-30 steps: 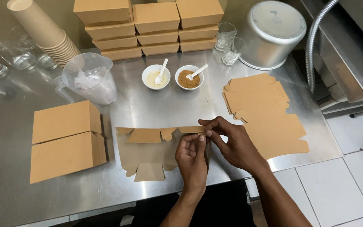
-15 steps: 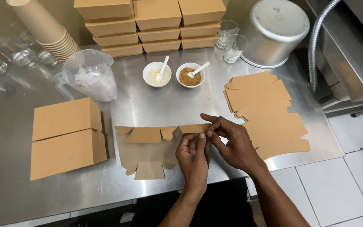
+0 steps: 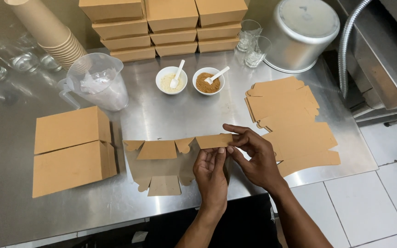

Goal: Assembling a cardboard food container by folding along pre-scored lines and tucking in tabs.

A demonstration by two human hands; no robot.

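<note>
Two folded brown cardboard boxes [image 3: 72, 149] lie side by side at the left of the brushed steel worktop [image 3: 171, 112], set out of the way of the folding; behind them a leaning stack of tan paper cups [image 3: 49, 30] rests beside a clear plastic jug [image 3: 98, 82] with crumpled white wrap inside; further back, three columns of closed brown cartons [image 3: 161, 23] are piled against the wall, which keeps them off the bare strip of steel. Near the middle stand a small white bowl of pale powder [image 3: 171, 80] and a small white bowl of brown granules [image 3: 208, 81], each with a white plastic spoon leaning in it. At the front edge lies the flat, die-cut brown cardboard box blank [image 3: 161, 163], spread open with its flaps splayed, just below the person; its right end is lifted off the steel. The left hand [image 3: 211, 172] is curled, fingertips pinching that raised side flap from beneath; the right hand [image 3: 253, 156] is half closed, thumb and forefinger gripping the same flap from above, seemingly to crease it. To the right a loose pile of unfolded brown blanks [image 3: 295, 119] sits within easy reach; beyond it are two clear drinking glasses [image 3: 252, 41] and an upturned round aluminium pot [image 3: 306, 32].
</note>
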